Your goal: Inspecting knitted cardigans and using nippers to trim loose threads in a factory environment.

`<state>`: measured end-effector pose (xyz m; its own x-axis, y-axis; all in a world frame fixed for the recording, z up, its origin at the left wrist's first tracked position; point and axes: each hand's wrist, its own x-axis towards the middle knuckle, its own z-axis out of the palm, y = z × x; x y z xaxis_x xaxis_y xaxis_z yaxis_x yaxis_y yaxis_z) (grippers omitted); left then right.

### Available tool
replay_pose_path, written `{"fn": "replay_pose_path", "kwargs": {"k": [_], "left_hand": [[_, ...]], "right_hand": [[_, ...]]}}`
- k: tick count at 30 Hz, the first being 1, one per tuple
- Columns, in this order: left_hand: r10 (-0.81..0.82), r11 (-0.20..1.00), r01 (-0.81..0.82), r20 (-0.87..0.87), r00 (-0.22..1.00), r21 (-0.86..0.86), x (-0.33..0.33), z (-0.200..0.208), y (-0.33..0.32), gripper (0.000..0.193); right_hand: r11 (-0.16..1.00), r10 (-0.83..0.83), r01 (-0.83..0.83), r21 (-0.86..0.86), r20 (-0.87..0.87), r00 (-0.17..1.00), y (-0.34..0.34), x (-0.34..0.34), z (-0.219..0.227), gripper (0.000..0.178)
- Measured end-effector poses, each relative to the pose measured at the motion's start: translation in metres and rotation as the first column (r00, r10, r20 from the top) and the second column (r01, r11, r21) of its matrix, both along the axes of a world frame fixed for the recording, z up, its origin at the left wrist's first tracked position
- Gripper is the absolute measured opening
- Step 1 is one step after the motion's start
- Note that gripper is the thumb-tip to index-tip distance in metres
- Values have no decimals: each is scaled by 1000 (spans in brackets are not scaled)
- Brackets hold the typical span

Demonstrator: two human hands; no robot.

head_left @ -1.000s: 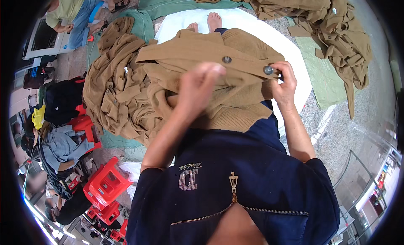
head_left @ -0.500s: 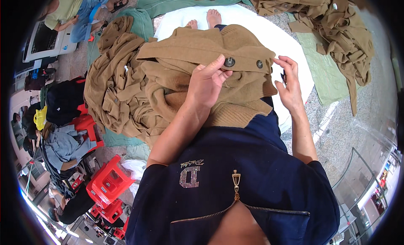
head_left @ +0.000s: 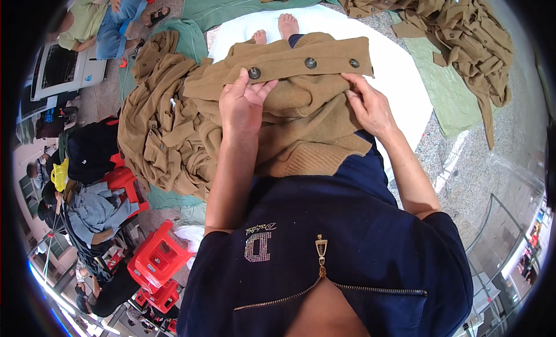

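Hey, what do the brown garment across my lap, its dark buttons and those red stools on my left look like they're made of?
Brown garment: matte knit, perhaps wool or a blend, judging by its ribbed edge.
Dark buttons: probably plastic or resin, glossy, since they catch highlights.
Red stools: likely moulded plastic, slightly shiny, with smooth, evenly coloured surfaces.

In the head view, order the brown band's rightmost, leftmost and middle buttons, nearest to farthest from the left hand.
1. Leftmost button: beside the left hand.
2. Middle button: farther right.
3. Rightmost button: near the right hand.
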<state>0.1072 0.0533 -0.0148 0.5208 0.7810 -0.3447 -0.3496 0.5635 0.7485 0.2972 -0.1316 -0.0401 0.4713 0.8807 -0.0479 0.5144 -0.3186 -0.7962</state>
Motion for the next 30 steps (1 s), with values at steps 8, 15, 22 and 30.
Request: {"fn": "replay_pose_path", "kwargs": {"k": [8, 15, 22, 30], "left_hand": [[-4, 1000, 4, -33, 999, 13, 6, -3, -2, 38], [158, 984, -159, -24, 987, -78, -8, -6, 9, 34], [167, 981, -173, -60, 984, -94, -15, -1, 9, 39], [217, 970, -218, -20, 976, -111, -34, -7, 17, 37]], "right_hand": [[996, -16, 17, 83, -12, 1000, 13, 1, -9, 26], [848, -199, 482, 221, -710, 675, 1, -10, -43, 18], [824, -419, 556, 113, -539, 731, 41, 41, -101, 68], [729, -358, 624, 280, -621, 697, 40, 41, -116, 18]]}}
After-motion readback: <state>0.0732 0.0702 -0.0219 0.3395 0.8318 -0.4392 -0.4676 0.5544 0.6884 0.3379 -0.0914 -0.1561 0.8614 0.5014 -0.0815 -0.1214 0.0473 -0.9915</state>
